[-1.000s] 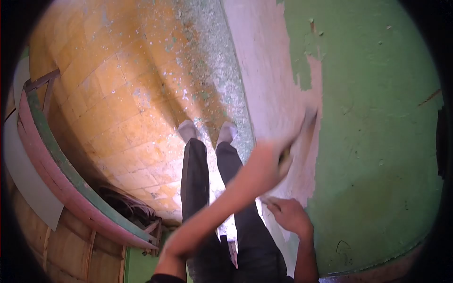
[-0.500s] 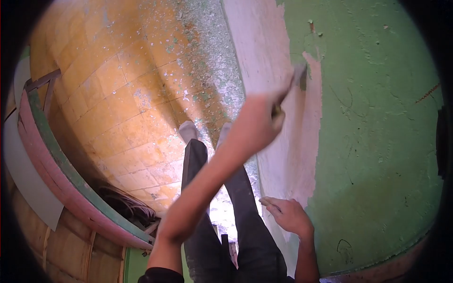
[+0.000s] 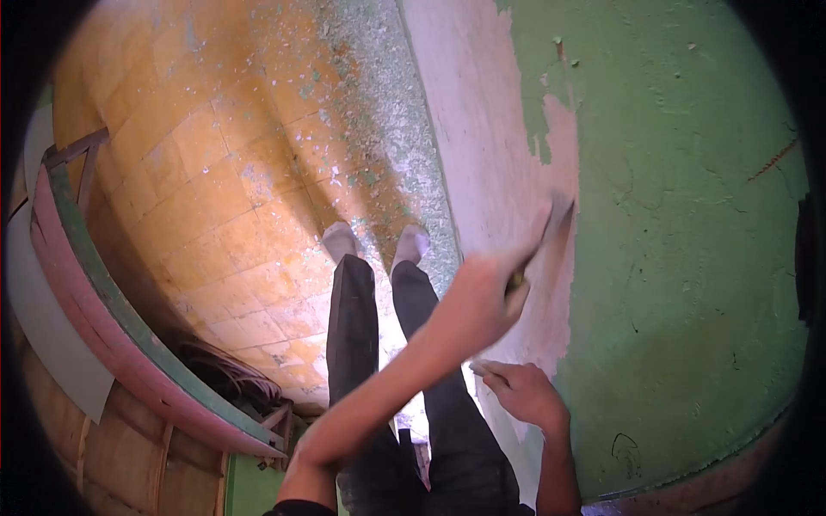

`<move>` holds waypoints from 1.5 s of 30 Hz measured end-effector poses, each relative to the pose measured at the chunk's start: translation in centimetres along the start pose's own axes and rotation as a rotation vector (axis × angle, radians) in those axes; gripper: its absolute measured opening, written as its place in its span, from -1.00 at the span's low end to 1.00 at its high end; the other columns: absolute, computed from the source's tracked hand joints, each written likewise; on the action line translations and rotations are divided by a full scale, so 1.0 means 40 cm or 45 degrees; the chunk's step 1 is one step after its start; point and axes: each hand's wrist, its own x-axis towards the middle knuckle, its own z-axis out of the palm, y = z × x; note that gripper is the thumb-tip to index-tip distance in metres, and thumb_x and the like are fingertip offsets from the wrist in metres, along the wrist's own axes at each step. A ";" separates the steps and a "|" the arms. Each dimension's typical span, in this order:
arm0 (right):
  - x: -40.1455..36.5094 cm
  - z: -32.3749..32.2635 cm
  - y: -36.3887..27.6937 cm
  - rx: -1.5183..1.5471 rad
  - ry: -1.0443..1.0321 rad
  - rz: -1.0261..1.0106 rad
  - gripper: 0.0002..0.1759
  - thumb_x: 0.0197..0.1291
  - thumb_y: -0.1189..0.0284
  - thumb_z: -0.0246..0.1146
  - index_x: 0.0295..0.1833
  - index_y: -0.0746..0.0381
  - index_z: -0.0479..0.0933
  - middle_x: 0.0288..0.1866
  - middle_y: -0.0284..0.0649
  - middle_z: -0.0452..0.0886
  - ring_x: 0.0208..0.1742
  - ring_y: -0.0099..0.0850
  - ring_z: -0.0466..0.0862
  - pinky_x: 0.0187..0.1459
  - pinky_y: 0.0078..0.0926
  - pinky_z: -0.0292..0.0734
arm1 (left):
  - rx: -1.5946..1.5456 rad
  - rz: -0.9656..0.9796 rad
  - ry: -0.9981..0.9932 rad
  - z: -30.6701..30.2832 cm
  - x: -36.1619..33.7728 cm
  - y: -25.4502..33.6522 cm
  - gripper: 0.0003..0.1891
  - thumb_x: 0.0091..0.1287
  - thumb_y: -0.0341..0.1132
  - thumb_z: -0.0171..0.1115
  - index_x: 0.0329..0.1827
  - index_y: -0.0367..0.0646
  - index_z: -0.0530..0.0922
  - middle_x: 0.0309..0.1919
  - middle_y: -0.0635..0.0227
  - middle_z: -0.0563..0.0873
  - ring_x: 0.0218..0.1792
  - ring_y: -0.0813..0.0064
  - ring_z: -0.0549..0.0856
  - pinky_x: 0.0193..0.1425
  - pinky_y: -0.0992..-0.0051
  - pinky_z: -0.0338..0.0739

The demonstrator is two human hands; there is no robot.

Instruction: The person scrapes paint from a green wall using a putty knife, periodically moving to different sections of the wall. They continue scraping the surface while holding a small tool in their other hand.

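Note:
My left hand [image 3: 486,301] reaches across from the lower left, its fingers wrapped round the handle of a scraper [image 3: 561,209]. The scraper's blade, slightly blurred, meets the pale bared strip of wall [image 3: 482,129] near the edge of the green paint [image 3: 671,258]. Lower down, my right hand [image 3: 527,394] is beside the wall, fingers bent together and pointing left. Something small and pale shows at its fingertips, too unclear to name. A narrow tongue of green paint [image 3: 540,142] stands above the blade within the pale area.
Paint flakes [image 3: 391,112] lie along the wall's foot and over the orange tiled floor [image 3: 206,172]. My feet [image 3: 411,244] are on the floor beside the wall. A curved pink and green wooden piece [image 3: 129,344] stands at the left, with dark clutter [image 3: 237,374] behind it.
My left hand and the scraper have moved down in the view, along the bared strip. My right hand has stayed almost where it was. More of the foot beside the wall now shows.

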 end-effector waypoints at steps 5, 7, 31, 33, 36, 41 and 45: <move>0.005 -0.019 -0.033 0.001 0.005 -0.054 -0.63 0.49 0.17 0.08 0.24 -0.07 0.66 0.07 -0.11 0.73 0.04 0.04 0.70 0.16 -0.09 0.58 | 0.069 -0.033 0.051 -0.068 0.132 -0.010 -0.17 0.16 -0.57 0.14 0.60 0.10 0.30 -0.57 -0.02 0.52 -0.58 0.16 0.56 -0.34 0.23 0.51; -0.003 -0.019 -0.020 -0.005 0.010 -0.044 -0.64 0.49 0.17 0.08 0.23 -0.06 0.67 0.07 -0.12 0.73 0.04 0.04 0.71 0.16 -0.09 0.58 | 0.044 -0.051 0.048 -0.065 0.138 -0.019 -0.18 0.13 -0.57 0.12 0.58 0.01 0.32 -0.55 -0.11 0.54 -0.54 -0.06 0.62 -0.34 0.16 0.51; 0.009 -0.013 -0.014 0.008 0.016 -0.021 -0.65 0.43 0.24 0.16 0.21 0.08 0.67 0.02 -0.08 0.74 -0.01 -0.01 0.72 0.05 -0.16 0.62 | -0.025 -0.180 -0.077 -0.042 -0.037 -0.024 -0.22 0.24 -0.65 0.11 0.59 0.04 0.35 -0.59 0.10 0.35 -0.57 0.52 0.41 -0.34 0.41 0.44; 0.014 -0.016 -0.013 0.025 0.022 -0.051 -0.65 0.43 0.25 0.16 0.21 0.08 0.67 0.02 -0.08 0.74 0.00 -0.01 0.72 0.06 -0.15 0.61 | -0.014 -0.161 -0.038 -0.058 0.020 -0.008 -0.24 0.25 -0.61 0.13 0.58 0.05 0.36 -0.57 0.06 0.32 -0.58 0.49 0.35 -0.37 0.41 0.41; 0.018 -0.016 -0.013 0.011 0.019 -0.060 -0.65 0.43 0.26 0.16 0.22 0.06 0.67 0.03 -0.08 0.74 0.00 0.00 0.72 0.07 -0.13 0.61 | 0.056 -0.120 -0.007 -0.038 0.056 -0.013 -0.26 0.24 -0.57 0.14 0.57 0.01 0.36 -0.57 0.07 0.34 -0.59 0.35 0.34 -0.36 0.40 0.43; 0.011 -0.001 0.005 0.013 0.007 -0.037 -0.66 0.43 0.26 0.16 0.22 0.04 0.68 0.03 -0.08 0.74 0.01 -0.01 0.72 0.09 -0.12 0.60 | -0.065 -0.164 -0.011 0.022 -0.027 -0.011 -0.25 0.20 -0.60 0.10 0.56 -0.05 0.37 -0.57 -0.01 0.39 -0.55 0.15 0.44 -0.21 0.33 0.50; 0.025 -0.003 -0.007 0.009 -0.002 0.013 -0.65 0.43 0.26 0.17 0.23 0.03 0.67 0.04 -0.08 0.74 0.03 -0.02 0.72 0.13 -0.13 0.58 | -0.037 -0.196 -0.023 -0.029 0.049 -0.025 -0.26 0.21 -0.58 0.15 0.55 -0.01 0.40 -0.60 0.08 0.36 -0.58 0.35 0.38 -0.07 0.32 0.45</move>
